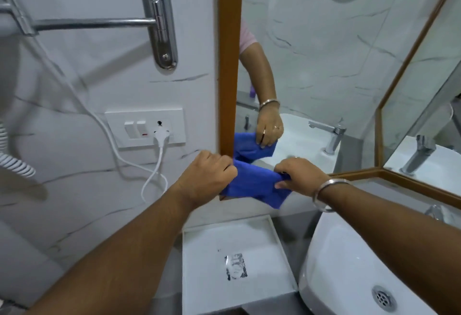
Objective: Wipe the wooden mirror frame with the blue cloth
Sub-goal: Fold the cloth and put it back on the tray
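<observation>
The wooden mirror frame runs upright at centre, with its bottom rail going off to the right. A blue cloth is stretched across the frame's lower left corner. My left hand grips the cloth's left end against the outer side of the frame. My right hand, with a metal bangle on its wrist, pinches the cloth's right end in front of the glass. The mirror reflects a hand and the cloth.
A white sink sits at lower right, beside a white shelf under the mirror's corner. On the marble wall to the left are a switch plate with a plugged white cable and a metal towel bar.
</observation>
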